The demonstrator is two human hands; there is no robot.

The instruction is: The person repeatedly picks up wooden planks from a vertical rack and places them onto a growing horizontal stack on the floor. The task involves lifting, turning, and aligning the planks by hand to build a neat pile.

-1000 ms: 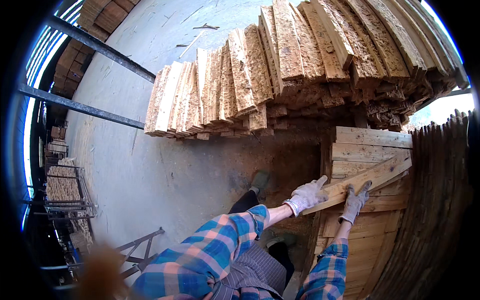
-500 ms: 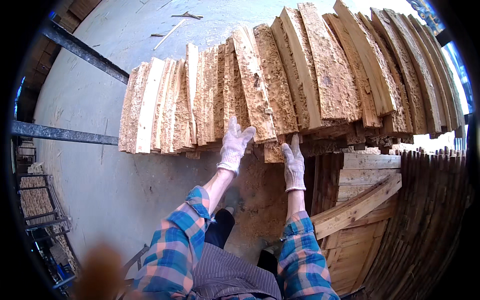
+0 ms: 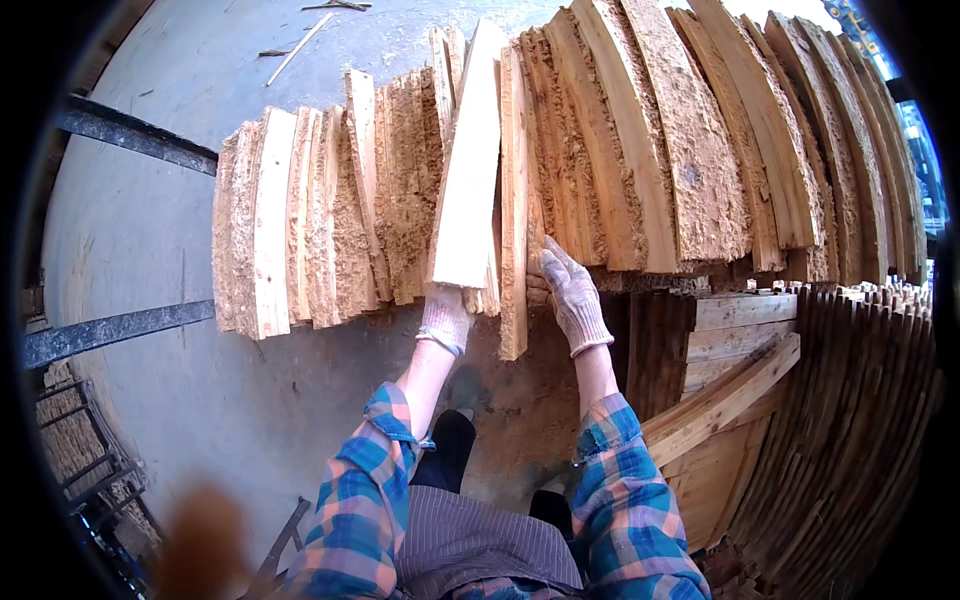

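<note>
A row of rough-sawn wooden boards, bark-like on some faces, leans side by side across the rack. My left hand (image 3: 446, 312), in a whitish knit glove, is closed at the near end of a smooth pale board (image 3: 468, 170), its fingers hidden beneath the wood. Just right of that, a narrow board (image 3: 513, 210) stands on edge, its near end jutting toward me. My right hand (image 3: 572, 300), gloved too, has its fingers curled against the right side of this narrow board; the fingertips are partly hidden.
Dark metal bars (image 3: 130, 328) reach out from the rack at the left. Below the row on the right stand a wooden panel with a slanting plank (image 3: 725, 400) and a dense stack of upright slats (image 3: 840, 420). Wood scraps (image 3: 300, 48) lie on the grey floor beyond.
The pale board and the narrow board now show turned at mid-row, where rough faces were. My left hand has gone under the pale board's end; my right hand has closed in beside the narrow one.
</note>
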